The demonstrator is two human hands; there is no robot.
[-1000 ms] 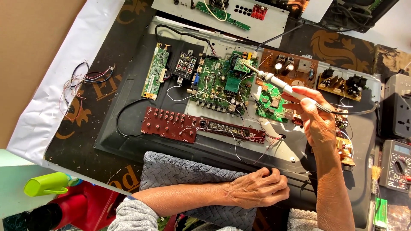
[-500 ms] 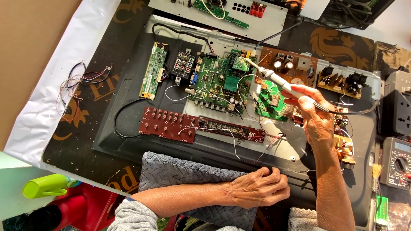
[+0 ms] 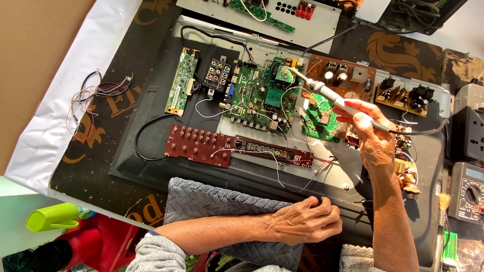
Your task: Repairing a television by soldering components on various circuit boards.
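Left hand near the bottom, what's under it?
The left hand rests on a grey knitted towel at the dark panel's edge. Thin wires run toward its fingers; whatever lies beneath the palm is covered.

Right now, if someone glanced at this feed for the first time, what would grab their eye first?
Probably the right hand, right of centre, holding a soldering iron with its tip on the big green circuit board at the middle of the bench. Next, the dark red button board just below it, and the left hand resting at the bottom edge beside a grey knitted cloth.
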